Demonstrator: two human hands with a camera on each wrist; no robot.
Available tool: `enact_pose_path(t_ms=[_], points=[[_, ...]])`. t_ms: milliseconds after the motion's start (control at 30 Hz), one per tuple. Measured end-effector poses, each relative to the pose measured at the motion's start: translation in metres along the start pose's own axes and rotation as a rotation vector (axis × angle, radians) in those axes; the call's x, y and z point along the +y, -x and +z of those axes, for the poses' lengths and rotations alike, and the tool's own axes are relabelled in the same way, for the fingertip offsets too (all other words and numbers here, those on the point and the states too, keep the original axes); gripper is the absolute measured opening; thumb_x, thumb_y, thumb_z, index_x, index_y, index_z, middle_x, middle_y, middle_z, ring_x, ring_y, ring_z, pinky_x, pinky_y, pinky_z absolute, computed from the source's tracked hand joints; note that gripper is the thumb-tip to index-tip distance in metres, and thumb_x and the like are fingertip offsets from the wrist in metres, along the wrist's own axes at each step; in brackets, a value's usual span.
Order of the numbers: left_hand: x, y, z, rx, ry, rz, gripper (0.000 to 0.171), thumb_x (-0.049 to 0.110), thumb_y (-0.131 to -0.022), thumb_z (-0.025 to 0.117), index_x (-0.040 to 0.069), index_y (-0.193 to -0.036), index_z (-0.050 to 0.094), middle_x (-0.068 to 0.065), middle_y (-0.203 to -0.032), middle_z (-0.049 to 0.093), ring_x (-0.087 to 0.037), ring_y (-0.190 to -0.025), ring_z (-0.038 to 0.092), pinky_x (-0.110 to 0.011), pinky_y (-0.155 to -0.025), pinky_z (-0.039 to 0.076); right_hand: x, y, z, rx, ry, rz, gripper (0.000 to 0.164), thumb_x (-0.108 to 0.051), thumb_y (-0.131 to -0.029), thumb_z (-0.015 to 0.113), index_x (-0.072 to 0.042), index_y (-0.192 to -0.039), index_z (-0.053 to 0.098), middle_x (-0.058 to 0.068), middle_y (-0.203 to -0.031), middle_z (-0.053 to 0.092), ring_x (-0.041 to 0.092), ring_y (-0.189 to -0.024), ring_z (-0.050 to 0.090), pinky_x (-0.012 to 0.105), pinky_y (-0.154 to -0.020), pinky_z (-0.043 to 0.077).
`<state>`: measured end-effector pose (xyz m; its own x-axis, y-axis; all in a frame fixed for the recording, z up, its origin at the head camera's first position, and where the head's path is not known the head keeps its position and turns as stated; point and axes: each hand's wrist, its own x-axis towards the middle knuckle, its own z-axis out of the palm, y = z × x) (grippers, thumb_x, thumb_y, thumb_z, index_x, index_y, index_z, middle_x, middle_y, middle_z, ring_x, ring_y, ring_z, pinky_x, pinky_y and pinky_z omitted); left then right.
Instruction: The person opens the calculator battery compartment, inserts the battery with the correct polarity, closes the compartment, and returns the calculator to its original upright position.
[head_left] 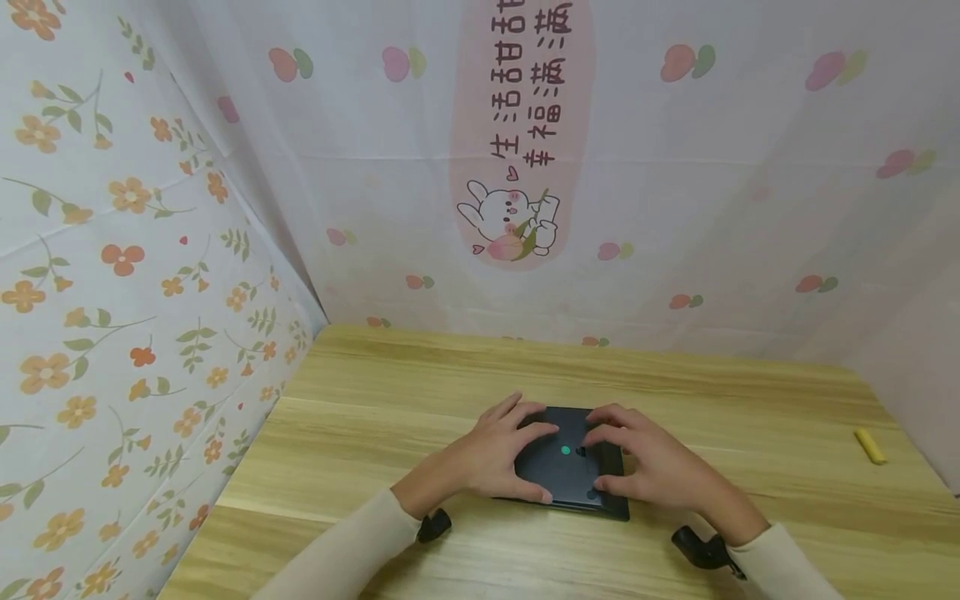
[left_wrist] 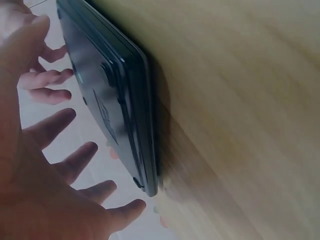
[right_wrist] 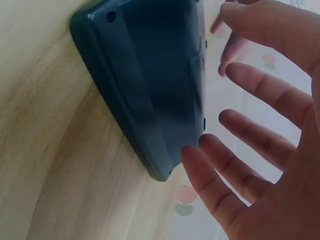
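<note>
A dark calculator lies face down on the table, its back showing a small green round sticker. Over its left side my left hand is spread, the thumb by the near edge and the fingers toward the far one. My right hand arches over the right side in the same way. In the left wrist view, the left fingers are parted beside the calculator, holding nothing. The right wrist view has the right fingers loosely bent and apart next to the calculator's back.
A short yellow stick-shaped thing lies on the wooden table at the far right. Printed white cloth hangs behind the table, and flowered cloth along the left. Black wrist mounts stick out below the sleeves.
</note>
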<state>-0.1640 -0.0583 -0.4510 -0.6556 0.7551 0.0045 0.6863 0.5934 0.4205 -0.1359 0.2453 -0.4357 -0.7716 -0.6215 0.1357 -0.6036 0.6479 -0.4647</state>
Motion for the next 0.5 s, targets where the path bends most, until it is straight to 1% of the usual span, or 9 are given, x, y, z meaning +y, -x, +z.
enact_pose_path(t_ms=[100,300,500], points=[[-0.0021,-0.0016,0.0001,-0.029,-0.019,-0.002,0.095,0.068,-0.091,0.081,0.022,-0.168,0.049,-0.008,-0.177,0.029,-0.045,-0.166,0.014,-0.068,-0.127,0.024,0.0000,-0.0009,0.0029,-0.005,0.015,-0.003,0.037,-0.032,-0.094,0.091,-0.022,-0.126,0.077,0.011,-0.147,0.060,0.036,-0.130,0.060,0.060,-0.098,0.056],[-0.0049,-0.0026,-0.0004,-0.089,-0.064,-0.074,0.111,0.074,-0.088,0.081,0.016,-0.173,0.038,-0.010,-0.182,0.020,-0.041,-0.168,0.010,-0.058,-0.131,0.021,-0.0006,-0.0022,0.0062,-0.020,0.024,-0.005,0.036,-0.036,-0.094,0.090,-0.024,-0.126,0.078,0.008,-0.146,0.059,0.034,-0.129,0.060,0.058,-0.098,0.056],[-0.0075,-0.0036,-0.0002,-0.123,-0.062,-0.117,0.119,0.074,-0.084,0.085,0.017,-0.175,0.034,-0.010,-0.183,0.015,-0.041,-0.168,0.008,-0.055,-0.132,0.021,0.0013,-0.0034,0.0068,-0.026,0.024,-0.007,0.038,-0.039,-0.094,0.090,-0.024,-0.127,0.078,0.009,-0.148,0.058,0.036,-0.131,0.060,0.060,-0.099,0.055]])
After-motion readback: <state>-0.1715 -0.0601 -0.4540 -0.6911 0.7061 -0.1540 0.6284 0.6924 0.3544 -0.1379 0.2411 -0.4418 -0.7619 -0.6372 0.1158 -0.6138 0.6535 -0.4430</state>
